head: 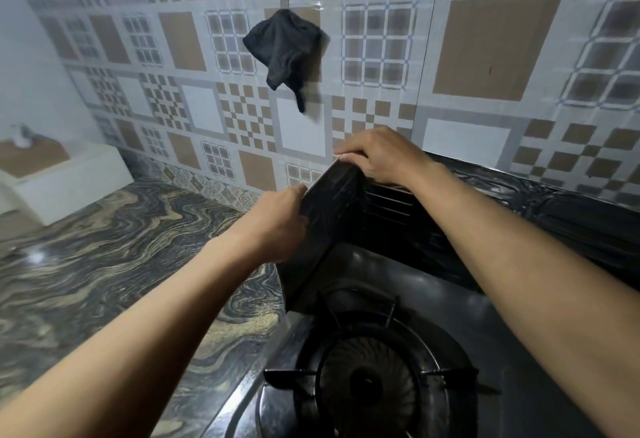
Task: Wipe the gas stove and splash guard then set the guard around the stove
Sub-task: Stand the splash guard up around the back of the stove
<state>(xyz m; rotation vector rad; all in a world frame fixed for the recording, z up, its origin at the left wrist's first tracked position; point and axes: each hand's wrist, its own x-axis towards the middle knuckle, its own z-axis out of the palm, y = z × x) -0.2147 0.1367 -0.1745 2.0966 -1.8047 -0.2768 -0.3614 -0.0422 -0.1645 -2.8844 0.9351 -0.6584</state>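
Observation:
A black gas stove [388, 285] sits on the counter at the lower right, its round burner [370, 385] under a black pan support. A dark, shiny splash guard [329, 209] stands upright along the stove's left side and back, folded at the far left corner. My left hand [277, 223] grips the top edge of the left panel. My right hand [377, 157] holds the guard's top at the corner by the wall. My right forearm hides much of the back panel.
A dark grey cloth [284, 46] hangs from a hook on the patterned tile wall above the stove. The marbled counter [104, 264] spreads out to the left. A white box-like unit [65, 178] stands at the far left.

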